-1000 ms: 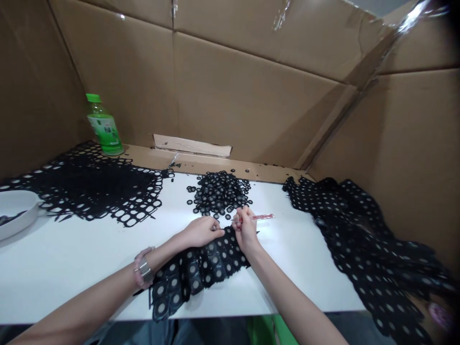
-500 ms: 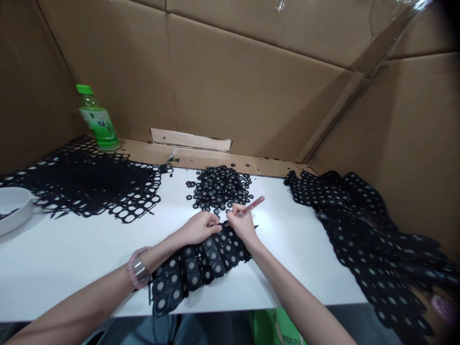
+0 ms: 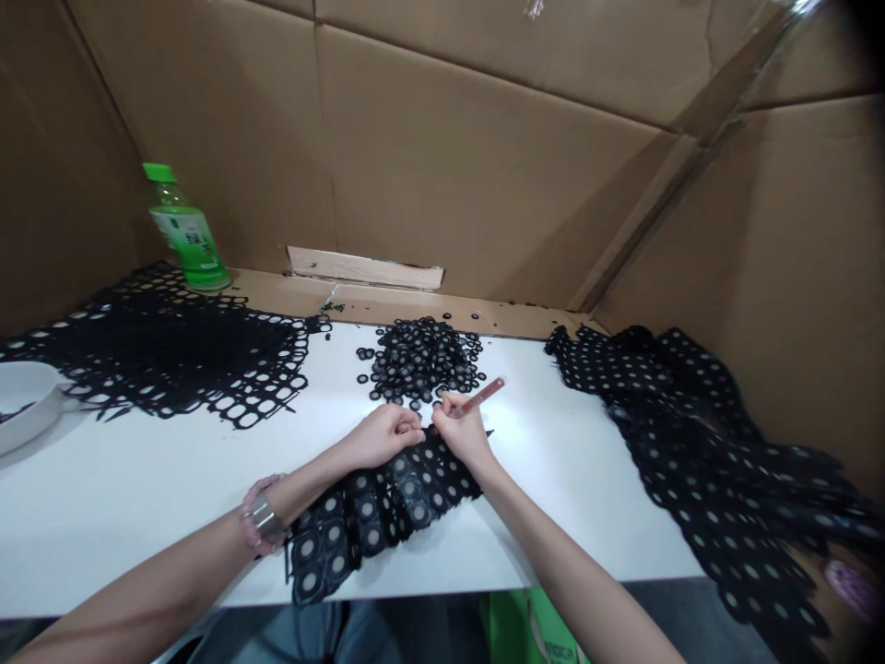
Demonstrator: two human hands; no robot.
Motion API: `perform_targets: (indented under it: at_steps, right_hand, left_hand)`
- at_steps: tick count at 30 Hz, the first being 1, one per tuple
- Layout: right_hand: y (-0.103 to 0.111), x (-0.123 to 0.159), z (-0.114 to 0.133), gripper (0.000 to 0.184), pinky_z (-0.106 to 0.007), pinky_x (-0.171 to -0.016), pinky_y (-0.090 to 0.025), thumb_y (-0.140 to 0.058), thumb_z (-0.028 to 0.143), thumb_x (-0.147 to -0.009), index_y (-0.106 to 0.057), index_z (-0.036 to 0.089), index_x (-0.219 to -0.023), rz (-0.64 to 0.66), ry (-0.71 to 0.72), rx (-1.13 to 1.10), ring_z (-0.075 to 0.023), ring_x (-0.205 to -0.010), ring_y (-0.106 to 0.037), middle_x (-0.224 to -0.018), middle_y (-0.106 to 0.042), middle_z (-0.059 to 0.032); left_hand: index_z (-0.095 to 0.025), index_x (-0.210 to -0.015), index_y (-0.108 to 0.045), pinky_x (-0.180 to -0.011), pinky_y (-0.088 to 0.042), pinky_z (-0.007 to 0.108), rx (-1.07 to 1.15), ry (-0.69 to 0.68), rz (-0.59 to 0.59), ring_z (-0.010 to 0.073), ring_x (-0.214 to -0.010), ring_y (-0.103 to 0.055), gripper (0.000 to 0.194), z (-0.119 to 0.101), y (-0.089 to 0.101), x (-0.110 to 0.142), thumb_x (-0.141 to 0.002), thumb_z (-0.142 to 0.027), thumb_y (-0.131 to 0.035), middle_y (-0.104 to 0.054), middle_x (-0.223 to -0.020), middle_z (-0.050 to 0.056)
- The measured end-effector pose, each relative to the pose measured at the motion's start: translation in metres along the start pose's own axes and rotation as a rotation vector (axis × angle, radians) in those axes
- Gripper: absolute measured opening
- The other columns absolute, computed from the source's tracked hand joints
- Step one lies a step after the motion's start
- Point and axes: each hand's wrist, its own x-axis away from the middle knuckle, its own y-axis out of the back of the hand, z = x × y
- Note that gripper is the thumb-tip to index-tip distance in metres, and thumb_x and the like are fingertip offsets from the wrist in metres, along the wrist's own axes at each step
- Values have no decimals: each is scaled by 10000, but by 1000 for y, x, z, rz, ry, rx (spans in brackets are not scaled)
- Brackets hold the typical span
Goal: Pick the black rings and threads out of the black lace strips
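Okay, so on my feed the right hand [image 3: 465,433]'s grip is wrapped around a red pen-like tool [image 3: 485,395], which slants up now; a second ago it pointed almost straight sideways. Left hand [image 3: 379,436] has fingers curled at the far side of the black dotted sheet [image 3: 417,509], can't tell if that grip's pinching it. Sheet reaches the tabletop [image 3: 587,480]'s near edge; ring pile [image 3: 423,358] sits toward its back edge.

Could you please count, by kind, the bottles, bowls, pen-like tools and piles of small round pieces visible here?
Green bottle: 1
White bowl: 1
Reddish pen-like tool, in right hand: 1
Pile of small round pieces: 1
Total: 4
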Motion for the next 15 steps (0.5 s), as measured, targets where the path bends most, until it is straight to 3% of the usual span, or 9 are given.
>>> perform_targets:
  at_steps: [6,15]
  right_hand:
    - [3,0,-1,240,-208,-421,-322,-466,169,-616,-271,220,-486,-3,-67,-83,-95,-392,-413,-390,-340,83]
    - [5,2,4,267,-203,-397,-300,-494,231,-649,-281,221,-487,60,-70,-107,-91,-351,-417,-352,-372,86]
  left_hand:
    - [-168,-574,-394,-489,-227,205,-106,3,8,97,-501,-321,264,-1,1,3,-780,-330,-430,-340,-495,-54]
    - [-165,-594,-432,-496,-239,205,-132,21,1,103,-510,-352,269,-2,3,6,-783,-357,-430,-377,-507,-46]
